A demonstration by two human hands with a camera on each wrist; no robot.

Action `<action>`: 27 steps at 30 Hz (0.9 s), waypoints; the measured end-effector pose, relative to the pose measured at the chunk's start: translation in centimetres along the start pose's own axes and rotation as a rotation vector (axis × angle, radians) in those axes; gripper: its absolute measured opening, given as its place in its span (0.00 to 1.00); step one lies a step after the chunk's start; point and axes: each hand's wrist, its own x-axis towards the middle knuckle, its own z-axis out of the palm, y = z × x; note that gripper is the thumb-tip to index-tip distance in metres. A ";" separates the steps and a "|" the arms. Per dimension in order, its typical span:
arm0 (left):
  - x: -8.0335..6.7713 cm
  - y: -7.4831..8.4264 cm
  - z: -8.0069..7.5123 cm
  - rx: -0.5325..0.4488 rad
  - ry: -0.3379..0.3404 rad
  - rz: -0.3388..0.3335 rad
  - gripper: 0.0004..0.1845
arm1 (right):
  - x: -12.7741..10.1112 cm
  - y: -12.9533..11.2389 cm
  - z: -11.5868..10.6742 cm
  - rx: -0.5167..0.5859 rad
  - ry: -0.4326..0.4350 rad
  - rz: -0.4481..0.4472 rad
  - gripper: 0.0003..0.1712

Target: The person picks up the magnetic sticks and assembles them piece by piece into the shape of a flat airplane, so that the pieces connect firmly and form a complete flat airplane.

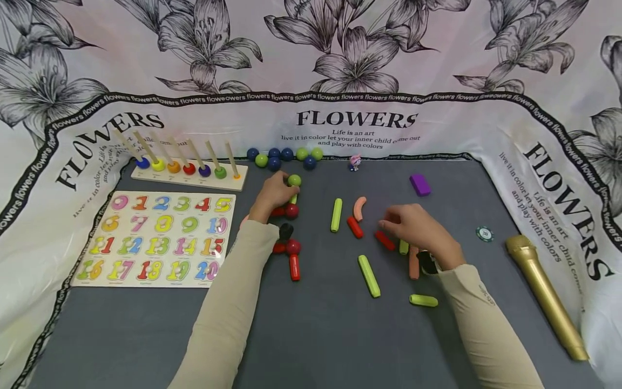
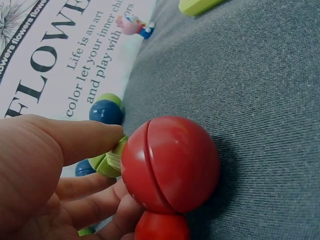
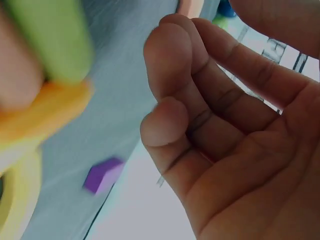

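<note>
With thumb and fingers, my left hand (image 1: 273, 195) pinches a short green stick (image 2: 115, 157) between a green ball (image 1: 294, 180) and a red ball (image 1: 291, 210). A red stick (image 2: 162, 227) joins the red ball and runs partly under the hand. Nearer my body, another red ball (image 1: 293, 247) has red sticks attached. My right hand (image 1: 420, 229) hovers with loosely bent fingers and nothing in its grasp, as the right wrist view shows. Close by it lie a red stick (image 1: 384, 240), a green stick (image 1: 404, 247) and a salmon stick (image 1: 413, 263).
Number puzzle board (image 1: 165, 237) and peg stand (image 1: 194, 179) occupy the left. Blue and green balls (image 1: 286, 155) line the back, beside a small figurine (image 1: 355, 162). Loose green sticks (image 1: 369, 276) lie mid-table. Rightward are a purple block (image 1: 420, 185), a chip (image 1: 484, 234) and a gold microphone (image 1: 546, 297).
</note>
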 end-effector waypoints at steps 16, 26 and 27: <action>-0.4 0.5 -0.6 -0.012 -0.043 -0.060 0.31 | -4.2 2.8 -1.3 0.020 0.003 0.069 0.12; -0.5 0.2 -0.8 -0.026 -0.054 -0.020 0.32 | -2.0 1.9 -0.6 0.017 0.065 0.016 0.18; -0.5 0.1 -0.7 -0.028 -0.055 -0.015 0.32 | -1.3 1.6 -0.4 0.006 0.063 -0.005 0.19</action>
